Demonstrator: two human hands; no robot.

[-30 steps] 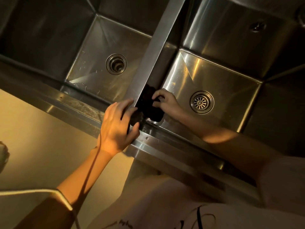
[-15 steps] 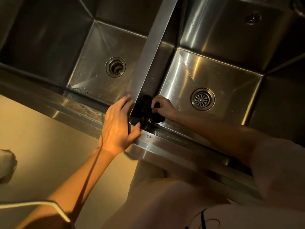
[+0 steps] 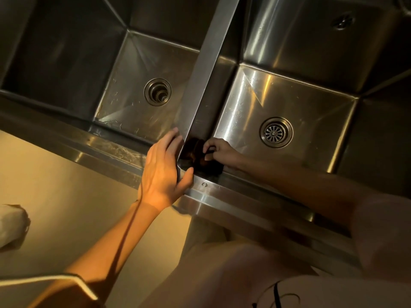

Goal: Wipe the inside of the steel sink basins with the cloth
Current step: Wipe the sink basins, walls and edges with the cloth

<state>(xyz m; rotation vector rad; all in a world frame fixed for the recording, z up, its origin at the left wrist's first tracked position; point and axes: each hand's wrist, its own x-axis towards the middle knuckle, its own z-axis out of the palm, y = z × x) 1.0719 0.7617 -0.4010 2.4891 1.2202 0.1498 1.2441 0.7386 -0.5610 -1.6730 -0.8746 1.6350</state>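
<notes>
A steel double sink (image 3: pixel 222 203) is filling most of the view, its near rim running from the left edge down toward the lower right. The left basin (image 3: pixel 73 63) is lying in deep shadow, with an open drain (image 3: pixel 157 91) in its floor. The right basin (image 3: pixel 311 92) is catching more light, and a round strainer drain (image 3: pixel 276 132) is sitting in its floor. A flat steel divider (image 3: pixel 209 63) is running between the two basins from far to near.

A person is leaning over the near rim, pale clothing (image 3: pixel 244 274) showing at the bottom. The left hand (image 3: pixel 163 170) is resting flat where the divider meets the near rim, fingers straight and close together, pointing away, thumb spread along the rim; it is holding nothing. The right hand (image 3: pixel 219 150) is reaching down into the near left corner of the right basin, its fingers curling onto a dark cloth (image 3: pixel 200 158) and gripping it. The cloth is bunching against the divider wall and the near wall of that basin, just beside the left hand's thumb. A small bolt head (image 3: pixel 204 184) is showing on the rim near the thumb.
</notes>
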